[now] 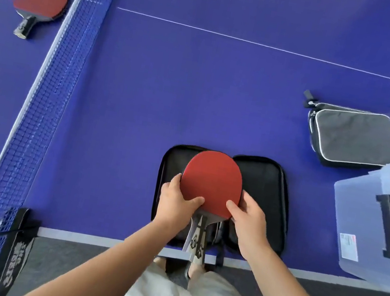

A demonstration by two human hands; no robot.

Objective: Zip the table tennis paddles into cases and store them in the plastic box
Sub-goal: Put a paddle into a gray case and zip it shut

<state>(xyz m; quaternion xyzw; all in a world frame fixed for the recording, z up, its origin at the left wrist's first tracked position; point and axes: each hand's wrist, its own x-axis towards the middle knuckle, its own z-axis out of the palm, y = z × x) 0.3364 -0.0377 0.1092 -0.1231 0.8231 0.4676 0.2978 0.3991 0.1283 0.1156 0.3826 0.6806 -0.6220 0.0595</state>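
So you've got both hands on the red paddle (212,179), one on each side of the blade down near the neck. Your left hand (175,203) has its thumb pressed on the red rubber with the fingers curled under the edge, and your right hand (248,217) is doing the mirror of that, thumb on top, pinching the rim. There look to be two handles sticking out below your thumbs, so you may be holding two paddles stacked, but it's hard to be sure from this angle.

The paddle sits over the black case (270,187), which lies unzipped and spread flat on the blue surface (200,83), right at the near edge in front of you. Off to your right a grey case (354,137) lies closed, and just beside it, nearer you, is the clear plastic box (362,224) with a black latch. Way over on your left, past the net (53,75), another red paddle (40,3) lies flat on the surface, handle pointing toward you.
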